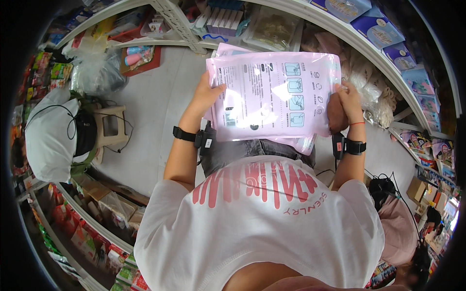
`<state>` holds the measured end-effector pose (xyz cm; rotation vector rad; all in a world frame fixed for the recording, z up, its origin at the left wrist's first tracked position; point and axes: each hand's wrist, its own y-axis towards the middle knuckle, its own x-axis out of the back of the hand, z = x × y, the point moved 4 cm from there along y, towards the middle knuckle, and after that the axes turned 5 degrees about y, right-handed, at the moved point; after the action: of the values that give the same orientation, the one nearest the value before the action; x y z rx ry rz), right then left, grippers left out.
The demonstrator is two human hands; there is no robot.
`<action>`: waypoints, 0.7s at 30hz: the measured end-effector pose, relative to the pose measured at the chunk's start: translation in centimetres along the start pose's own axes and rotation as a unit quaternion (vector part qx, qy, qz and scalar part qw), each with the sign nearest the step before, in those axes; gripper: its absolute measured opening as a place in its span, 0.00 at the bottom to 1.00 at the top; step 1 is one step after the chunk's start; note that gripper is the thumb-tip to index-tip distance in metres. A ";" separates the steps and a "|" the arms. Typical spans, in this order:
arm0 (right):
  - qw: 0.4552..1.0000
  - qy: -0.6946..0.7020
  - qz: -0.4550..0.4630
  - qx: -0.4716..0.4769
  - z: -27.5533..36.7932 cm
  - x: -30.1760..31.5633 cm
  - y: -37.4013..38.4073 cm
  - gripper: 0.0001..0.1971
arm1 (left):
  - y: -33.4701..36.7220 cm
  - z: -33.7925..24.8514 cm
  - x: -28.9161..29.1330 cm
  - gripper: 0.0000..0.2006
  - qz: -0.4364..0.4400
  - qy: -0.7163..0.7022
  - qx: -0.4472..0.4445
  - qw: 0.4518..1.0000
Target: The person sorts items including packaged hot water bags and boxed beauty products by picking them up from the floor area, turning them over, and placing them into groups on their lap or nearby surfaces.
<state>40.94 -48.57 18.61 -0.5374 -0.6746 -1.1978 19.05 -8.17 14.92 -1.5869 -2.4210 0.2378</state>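
Between my two hands is a stack of shiny pink plastic packages (272,121), flat and rectangular, with dark print and small blue pictures on the upper face. Edges of at least one more pink package (225,48) stick out beneath the top one, at the far left corner and at the near side. My left hand (206,92) grips the left edge, its thumb on top. At the right edge my right hand (348,102) has its thumb near the corner and its fingers mostly out of sight. The stack is held up in front of my body, above my legs.
White shelving (184,29) curves along the far side, with blue boxes (378,34) at the right. A beige stool (111,126) and a large white bag (51,136) stand left. A red box (145,63) sits on the floor. Packets (85,242) fill the lower left shelves.
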 end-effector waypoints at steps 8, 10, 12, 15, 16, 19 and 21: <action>0.929 0.234 -0.217 0.184 13.3 2.2 -3.5 0.16 | 0.1 0.2 -0.1 0.26 0.012 -0.029 -0.008 0.999; 0.950 -0.055 -0.135 0.275 14.9 -1.7 -2.5 0.23 | 0.2 0.5 -0.2 0.25 0.004 -0.027 -0.015 1.000; 0.935 -0.054 0.096 0.337 14.7 -7.4 -2.7 0.33 | 0.5 1.2 -0.2 0.24 -0.002 -0.016 -0.029 0.999; 0.939 -0.106 0.194 0.264 18.2 -10.6 -4.7 0.39 | 0.9 1.9 -0.1 0.23 -0.010 0.009 -0.040 0.999; 0.919 -0.069 0.242 0.304 19.3 -11.5 -5.4 0.36 | 0.8 1.7 -0.1 0.23 -0.010 0.012 -0.032 0.999; 0.842 0.013 0.344 0.414 19.5 -15.3 -7.5 0.23 | 0.7 1.0 -0.3 0.23 -0.014 0.030 -0.040 0.999; 0.808 0.079 0.353 0.466 18.3 -16.3 -9.3 0.15 | 0.6 0.9 -0.4 0.24 -0.016 0.040 -0.047 0.998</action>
<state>25.12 -27.65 19.73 0.1670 -0.7342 -0.1148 19.46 -8.27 13.88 -1.5629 -2.4264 0.0536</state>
